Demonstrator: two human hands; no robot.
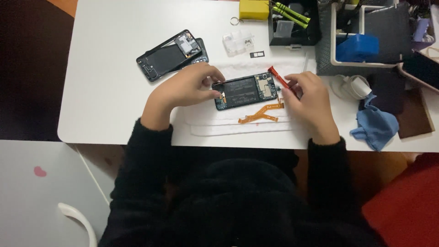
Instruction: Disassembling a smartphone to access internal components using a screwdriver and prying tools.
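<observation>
Smooth matt white table top (105, 87), glossy black opened phone with bare circuit board (244, 91), thin orange flex ribbon cable (261, 113), red plastic pry tool (278, 76), soft blue cloth (376, 126), fuzzy black sleeves (141, 151)

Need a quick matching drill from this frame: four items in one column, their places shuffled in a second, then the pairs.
Items:
1. red pry tool
2. orange flex cable
3. blue cloth
4. opened phone

Places:
A. on the white mat, just in front of the opened phone
B. at the table's right, near its front edge
C. gripped in the right hand
D. between both hands, steadied by the left hand

Pairs: 1-C, 2-A, 3-B, 4-D
</observation>
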